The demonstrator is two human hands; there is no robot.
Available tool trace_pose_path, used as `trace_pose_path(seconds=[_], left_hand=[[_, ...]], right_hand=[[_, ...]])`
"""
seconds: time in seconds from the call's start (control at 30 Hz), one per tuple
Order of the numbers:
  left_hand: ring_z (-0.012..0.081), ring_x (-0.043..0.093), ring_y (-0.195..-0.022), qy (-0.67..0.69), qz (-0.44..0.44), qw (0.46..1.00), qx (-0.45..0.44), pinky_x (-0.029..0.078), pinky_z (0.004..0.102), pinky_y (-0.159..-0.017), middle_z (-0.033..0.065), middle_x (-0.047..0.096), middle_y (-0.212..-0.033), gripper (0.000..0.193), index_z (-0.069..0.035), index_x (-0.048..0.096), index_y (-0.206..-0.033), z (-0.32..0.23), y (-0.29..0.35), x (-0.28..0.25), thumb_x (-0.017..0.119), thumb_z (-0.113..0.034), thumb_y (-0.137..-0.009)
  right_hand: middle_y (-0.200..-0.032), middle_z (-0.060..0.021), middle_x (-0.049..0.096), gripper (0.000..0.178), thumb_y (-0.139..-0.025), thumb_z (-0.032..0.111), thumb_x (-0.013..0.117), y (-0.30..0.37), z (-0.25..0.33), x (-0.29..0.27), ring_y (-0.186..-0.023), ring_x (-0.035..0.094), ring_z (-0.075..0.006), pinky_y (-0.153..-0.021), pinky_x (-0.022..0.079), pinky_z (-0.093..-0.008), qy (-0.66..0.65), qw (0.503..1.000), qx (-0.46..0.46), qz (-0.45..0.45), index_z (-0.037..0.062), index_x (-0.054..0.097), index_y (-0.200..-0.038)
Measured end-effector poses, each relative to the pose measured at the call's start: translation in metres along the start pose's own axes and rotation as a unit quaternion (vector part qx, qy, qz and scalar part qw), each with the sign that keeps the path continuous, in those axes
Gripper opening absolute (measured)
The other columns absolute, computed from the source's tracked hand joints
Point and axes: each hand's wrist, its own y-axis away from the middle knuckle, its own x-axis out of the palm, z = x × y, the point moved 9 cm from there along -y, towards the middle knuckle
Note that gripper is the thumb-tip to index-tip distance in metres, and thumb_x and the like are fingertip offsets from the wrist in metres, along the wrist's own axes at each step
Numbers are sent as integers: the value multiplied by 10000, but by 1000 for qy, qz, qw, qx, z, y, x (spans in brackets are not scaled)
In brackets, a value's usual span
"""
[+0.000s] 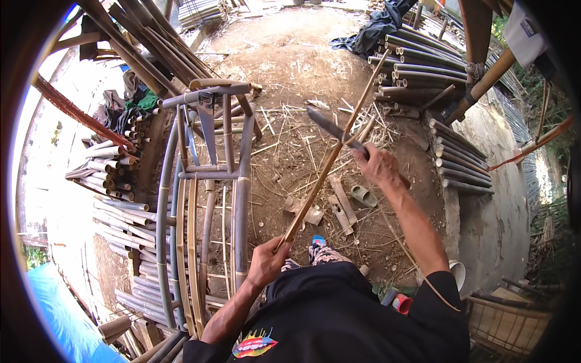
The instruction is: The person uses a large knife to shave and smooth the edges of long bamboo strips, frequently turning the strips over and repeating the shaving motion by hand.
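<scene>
My left hand (267, 264) is closed round the lower end of a long split bamboo strip (315, 195), which slants up and away to the right. In my right hand (381, 167) is the handle of a big knife with a dark, broad blade (325, 124). The blade crosses the strip partway along and appears to touch it. A thin sliver (404, 247) trails from near my right hand down past the forearm to the sleeve. Bamboo offcuts (342, 197) and a sandal (364, 195) lie on the ground below.
A bamboo frame (241, 199) stands at my left with a handsaw (207, 128) hanging on it. Cut bamboo poles (423, 66) are stacked far right, more poles (463, 160) lie on a ledge, and others (124, 227) lie left. Shavings (281, 139) litter the dirt. A red container (401, 304) sits by my right side.
</scene>
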Motion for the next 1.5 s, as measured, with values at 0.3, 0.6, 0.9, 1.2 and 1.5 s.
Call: trace_pose_path(seconds=[0.3, 0.6, 0.9, 1.2, 1.5], left_hand=[[28, 468, -625, 2, -10, 1000, -13, 402, 202, -550, -51, 532, -714, 261, -10, 644, -1158, 38, 44, -25, 566, -173, -969], [56, 496, -643, -44, 14, 999, -22, 427, 252, -566, -9, 564, -676, 241, 17, 648, -1085, 32, 77, -36, 589, -172, -947], [244, 568, -523, -183, -41, 982, 25, 456, 338, -543, 147, 549, -606, 220, -16, 666, -860, 78, 97, -85, 596, -214, -927], [426, 600, -625, -325, -23, 944, 48, 475, 462, -559, 199, 587, -644, 288, -48, 590, -767, 175, 157, -148, 490, -253, -944], [84, 488, -479, 134, 53, 987, -71, 349, 218, -398, 34, 588, -698, 311, -13, 563, -1245, 48, -35, -19, 476, -184, -1001]], right_hand=[[-508, 40, 451, 629, -922, 715, 296, 8, 8, 10, -394, 393, -61, -325, 335, -265, 10, 999, -30, 6, 141, 503, -769], [-580, -57, 578, 670, -915, 705, 352, -21, -79, -19, -472, 552, -146, -394, 436, -349, 32, 998, 63, -1, 85, 603, -861], [-735, -247, 660, 590, -908, 641, 444, -22, -91, -74, -777, 661, -453, -672, 517, -526, 81, 991, 94, -57, 74, 602, -871], [-1028, -277, 658, 705, -885, 688, 401, -17, -251, -153, -1017, 607, -460, -846, 489, -507, 115, 925, 339, -130, 60, 698, -1004], [-510, 26, 433, 682, -944, 676, 281, 35, 22, -8, -384, 391, -65, -302, 326, -287, -133, 988, 72, 26, 58, 553, -851]])
